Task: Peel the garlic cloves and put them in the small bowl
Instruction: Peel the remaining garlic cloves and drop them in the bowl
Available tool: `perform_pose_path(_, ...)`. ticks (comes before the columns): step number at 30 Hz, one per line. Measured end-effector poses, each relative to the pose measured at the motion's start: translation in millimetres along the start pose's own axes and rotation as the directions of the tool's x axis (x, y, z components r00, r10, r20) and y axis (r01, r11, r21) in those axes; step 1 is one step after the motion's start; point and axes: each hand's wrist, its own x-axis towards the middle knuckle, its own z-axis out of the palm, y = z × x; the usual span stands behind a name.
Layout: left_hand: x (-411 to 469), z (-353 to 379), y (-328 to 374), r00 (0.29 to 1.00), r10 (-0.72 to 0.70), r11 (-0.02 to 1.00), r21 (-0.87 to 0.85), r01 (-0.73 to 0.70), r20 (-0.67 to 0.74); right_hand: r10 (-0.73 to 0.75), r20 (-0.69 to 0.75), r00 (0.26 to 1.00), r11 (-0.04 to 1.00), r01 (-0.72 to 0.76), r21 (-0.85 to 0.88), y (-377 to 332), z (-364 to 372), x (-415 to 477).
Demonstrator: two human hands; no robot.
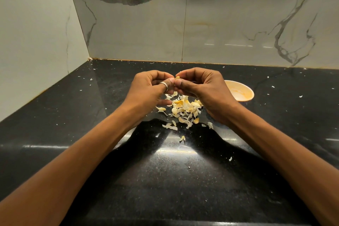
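Above the black counter [88, 115], I see both hands meeting. The left hand [149, 90] and right hand [205, 88] each pinch one garlic clove [177, 78] between thumb and fingertips. Beneath them, a pile of skins and cloves [183, 108] lies on the counter. The small bowl [240, 83] sits just right of the right hand, partly hidden behind it.

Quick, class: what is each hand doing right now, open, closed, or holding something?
Left hand: fingers pinch the small pale garlic clove.
Right hand: pinches the same clove.
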Motion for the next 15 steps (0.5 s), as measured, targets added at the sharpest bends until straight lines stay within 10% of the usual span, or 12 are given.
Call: perform_pose_path(15, -3.9, -1.0, 5.8, 1.000, 0.006, 0.999, 0.032, -0.007, 0.027, -0.097, -0.006, 0.995, 0.980, 0.094, -0.173, 5.8, 1.7, 1.0)
